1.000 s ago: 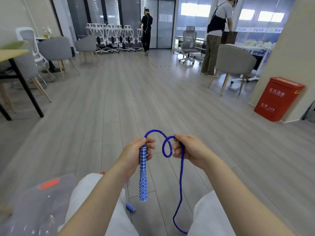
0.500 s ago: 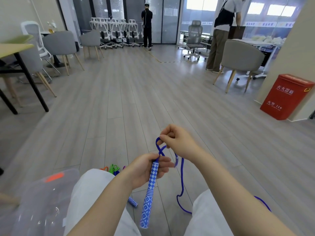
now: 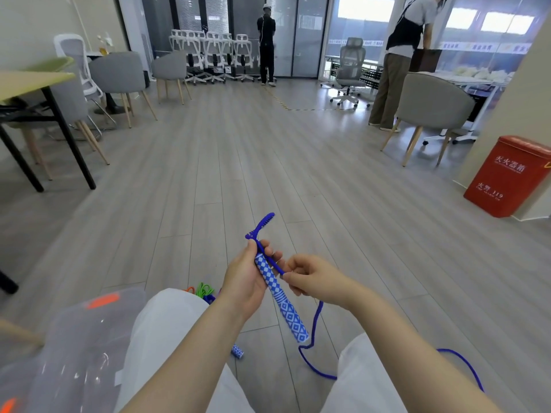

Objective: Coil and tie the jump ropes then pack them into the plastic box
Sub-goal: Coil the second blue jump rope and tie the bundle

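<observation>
I count one blue jump rope (image 3: 316, 332) in my hands, with two handles showing: one handle (image 3: 280, 299) held up in front of me and a second handle (image 3: 237, 351) lying on the floor (image 3: 268, 162) between my knees. A small tangle of other ropes (image 3: 202, 291), green, orange and blue, lies on the floor just past my left knee; I cannot count them. One clear plastic box (image 3: 74, 347) with orange clips sits low at my left. My left hand (image 3: 247, 281) has its grip wrapped round the top of the held handle, which is patterned in blue and white diamonds and slants down to the right. My right hand (image 3: 316, 278) pinches the cord just beside that handle, fingers curled on it. Above my left fingers the cord bends into a short, blurred loop; below my right hand it hangs down, touches the floor and trails away to the right past my knee. Ahead the wooden floor lies wide and open. At the left edge stand a surface (image 3: 29, 79) with black legs and some grey chairs; at the right, one red bin (image 3: 510, 177) against the wall and another grey chair (image 3: 432, 102). Two people stand well apart from me at the far end.
</observation>
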Motion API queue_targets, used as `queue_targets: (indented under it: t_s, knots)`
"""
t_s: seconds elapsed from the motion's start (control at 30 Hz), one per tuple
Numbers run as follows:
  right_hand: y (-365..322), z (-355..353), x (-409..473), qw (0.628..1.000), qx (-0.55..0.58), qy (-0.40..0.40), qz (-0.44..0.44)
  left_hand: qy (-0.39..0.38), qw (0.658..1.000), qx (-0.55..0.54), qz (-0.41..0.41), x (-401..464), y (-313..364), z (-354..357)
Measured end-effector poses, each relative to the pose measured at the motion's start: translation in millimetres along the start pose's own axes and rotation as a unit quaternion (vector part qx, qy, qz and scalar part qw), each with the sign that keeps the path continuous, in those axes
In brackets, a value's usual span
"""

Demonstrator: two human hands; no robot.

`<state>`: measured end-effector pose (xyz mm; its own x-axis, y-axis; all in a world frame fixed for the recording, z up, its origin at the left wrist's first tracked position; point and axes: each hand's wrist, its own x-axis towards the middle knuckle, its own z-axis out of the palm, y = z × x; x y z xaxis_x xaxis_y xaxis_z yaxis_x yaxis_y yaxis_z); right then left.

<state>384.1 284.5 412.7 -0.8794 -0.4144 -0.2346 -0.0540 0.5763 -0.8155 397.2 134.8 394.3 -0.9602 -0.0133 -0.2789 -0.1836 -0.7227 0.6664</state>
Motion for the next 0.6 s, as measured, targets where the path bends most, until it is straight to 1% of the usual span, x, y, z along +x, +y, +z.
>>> queue_targets:
  t_s: [0.1, 0.27, 0.33, 0.43, 0.5, 0.6]
  knots:
    - [5, 2, -1, 1.000, 0.005, -0.016, 0.008, -0.005, 0.999, 0.003, 0.036, -1, 2, 3]
    - [11, -4, -8, 0.999, 0.035, -0.027, 0.004, -0.024, 0.994, 0.048, 0.094, -8, 0, 4]
    - [14, -8, -9, 0.999, 0.034, -0.031, 0.007, -0.029, 0.993, 0.041, 0.110, -9, 1, 7]
    - [22, -12, -12, 0.999, 0.038, -0.022, 0.008, -0.042, 0.993, 0.021, 0.107, -7, 8, 7]
    - [24, -14, -14, 0.999, 0.029, -0.019, 0.000, -0.058, 0.992, 0.042, 0.099, -7, 12, 6]
    - [26, -22, -16, 0.999, 0.014, -0.046, 0.004, -0.072, 0.990, 0.062, 0.100, -8, 16, 3]
